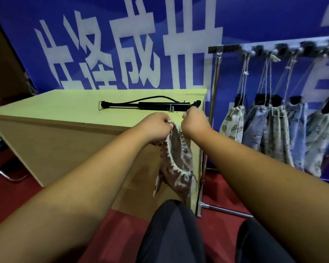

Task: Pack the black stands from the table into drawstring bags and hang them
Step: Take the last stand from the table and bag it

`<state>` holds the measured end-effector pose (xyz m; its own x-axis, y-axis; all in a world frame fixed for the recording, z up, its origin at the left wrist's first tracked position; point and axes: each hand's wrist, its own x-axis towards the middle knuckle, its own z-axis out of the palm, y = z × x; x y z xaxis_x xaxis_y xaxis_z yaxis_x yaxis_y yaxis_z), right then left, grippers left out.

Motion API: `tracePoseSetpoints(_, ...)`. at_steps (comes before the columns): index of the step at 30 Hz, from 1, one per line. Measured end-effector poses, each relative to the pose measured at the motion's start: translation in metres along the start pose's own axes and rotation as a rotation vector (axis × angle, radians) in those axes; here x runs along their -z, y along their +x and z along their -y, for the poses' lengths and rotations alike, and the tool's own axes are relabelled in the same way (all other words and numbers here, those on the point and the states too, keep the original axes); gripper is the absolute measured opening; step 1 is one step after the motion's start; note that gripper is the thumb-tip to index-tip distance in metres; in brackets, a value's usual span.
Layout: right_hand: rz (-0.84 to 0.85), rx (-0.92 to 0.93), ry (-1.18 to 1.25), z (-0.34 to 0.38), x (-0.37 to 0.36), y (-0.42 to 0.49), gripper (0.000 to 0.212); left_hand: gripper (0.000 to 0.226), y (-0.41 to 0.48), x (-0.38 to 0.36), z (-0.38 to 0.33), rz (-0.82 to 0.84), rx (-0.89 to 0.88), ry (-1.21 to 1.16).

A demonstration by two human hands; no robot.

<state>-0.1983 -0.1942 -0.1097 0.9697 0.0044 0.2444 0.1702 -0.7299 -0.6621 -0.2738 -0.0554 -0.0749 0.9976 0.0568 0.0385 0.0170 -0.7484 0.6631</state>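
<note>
Head view: your left hand (158,124) pinches the rim of the floppy drawstring bag (176,158); I cannot tell what your curled right hand (195,120) holds. The black stand (160,106) looks stiff, so grab its thick middle.

1. Light wood table (65,107), centre-left of frame; its flat top runs from the left edge to right of centre.
2. On the top, toward the upper right part: one long black stand (156,105), lying flat lengthwise, with a black cable arching over it. Small fittings at its ends are too blurred to tell.
3. Metal rack (224,48), right of the table; filled drawstring bags (233,124) hang by cords from its top bar.
4. Red floor (11,196), bottom of frame, carries the table and the rack's base rail.
</note>
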Motion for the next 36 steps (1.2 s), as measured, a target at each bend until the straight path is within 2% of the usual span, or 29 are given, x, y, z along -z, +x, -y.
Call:
tracePoseSetpoints(4,-0.128,0.006,0.413,-0.018,0.034,-0.020,0.012,0.016,-0.001,-0.020,-0.028,-0.001,0.017,-0.077)
tracePoseSetpoints(7,-0.222,0.058,0.513,-0.028,0.063,-0.039,0.020,0.019,0.002,-0.040,-0.049,-0.003,0.013,-0.145)
tracePoseSetpoints(9,-0.209,0.055,0.535,-0.039,0.075,-0.049,0.018,0.021,0.005,-0.054,-0.060,0.003,-0.009,-0.185)
tracePoseSetpoints(18,-0.084,0.060,-0.004,-0.141,0.088,-0.081,0.016,0.017,0.012,-0.128,-0.081,0.062,-0.082,-0.281)
tracePoseSetpoints(23,0.008,0.065,-0.123,-0.208,0.071,-0.095,0.011,0.016,0.020,-0.185,-0.064,0.129,-0.078,-0.300)
tracePoseSetpoints(27,0.084,0.027,-0.165,-0.261,0.046,-0.103,0.016,0.012,0.034,-0.237,-0.038,0.187,-0.089,-0.179)
tracePoseSetpoints(32,0.150,-0.088,-0.131,-0.315,0.011,-0.102,0.024,0.013,0.054,-0.296,0.001,0.268,-0.073,-0.158)
tracePoseSetpoints(36,0.261,-0.186,-0.221,-0.328,-0.004,-0.082,0.024,0.011,0.065,-0.323,0.024,0.297,-0.008,-0.212)
